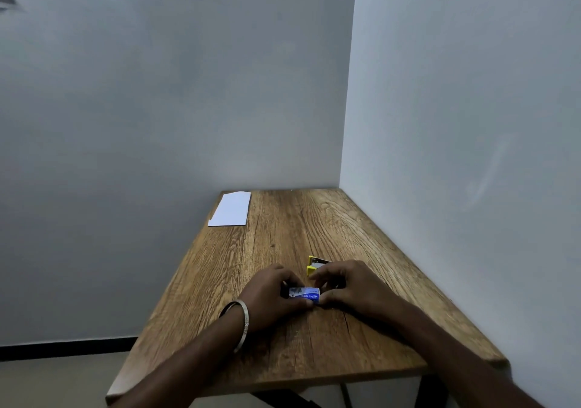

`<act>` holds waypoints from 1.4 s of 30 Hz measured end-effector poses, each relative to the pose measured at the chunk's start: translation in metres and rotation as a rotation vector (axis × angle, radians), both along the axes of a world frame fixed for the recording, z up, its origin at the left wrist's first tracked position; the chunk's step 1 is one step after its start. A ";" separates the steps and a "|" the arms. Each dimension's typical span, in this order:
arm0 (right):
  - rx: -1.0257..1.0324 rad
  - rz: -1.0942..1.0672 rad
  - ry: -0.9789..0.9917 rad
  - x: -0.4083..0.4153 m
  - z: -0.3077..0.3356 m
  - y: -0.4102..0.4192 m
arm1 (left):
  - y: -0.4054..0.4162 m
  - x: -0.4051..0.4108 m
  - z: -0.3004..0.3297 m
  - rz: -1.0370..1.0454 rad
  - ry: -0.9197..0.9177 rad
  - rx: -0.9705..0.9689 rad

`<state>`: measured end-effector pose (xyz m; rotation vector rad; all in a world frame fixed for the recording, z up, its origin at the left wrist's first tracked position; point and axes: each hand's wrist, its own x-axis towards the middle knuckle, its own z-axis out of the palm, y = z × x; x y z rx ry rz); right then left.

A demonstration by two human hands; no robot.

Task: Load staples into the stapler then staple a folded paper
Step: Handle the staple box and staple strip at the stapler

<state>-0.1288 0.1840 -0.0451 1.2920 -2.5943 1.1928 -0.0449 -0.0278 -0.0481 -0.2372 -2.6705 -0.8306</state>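
A small blue and white staple box (304, 293) is held just above the wooden table (283, 241), gripped from both sides. My left hand (270, 294) pinches its left end, and my right hand (345, 285) holds its right end. Just behind my right fingers lies a yellow stapler (315, 265), partly hidden by that hand. A folded white paper (231, 209) rests flat at the table's far left corner, well away from both hands.
The table stands in a room corner, with walls along its far and right sides. Its left edge and near edge drop off to the floor. A metal bangle (243, 326) circles my left wrist.
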 end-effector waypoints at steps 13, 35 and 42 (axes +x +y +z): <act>0.029 0.070 0.026 0.008 0.005 0.001 | -0.013 0.007 0.013 -0.110 -0.088 0.015; -0.060 -0.251 0.042 -0.033 0.008 0.018 | 0.021 -0.071 0.016 0.024 0.012 -0.002; -0.127 -0.223 -0.036 -0.031 0.007 0.023 | 0.015 -0.073 0.012 -0.012 -0.028 0.067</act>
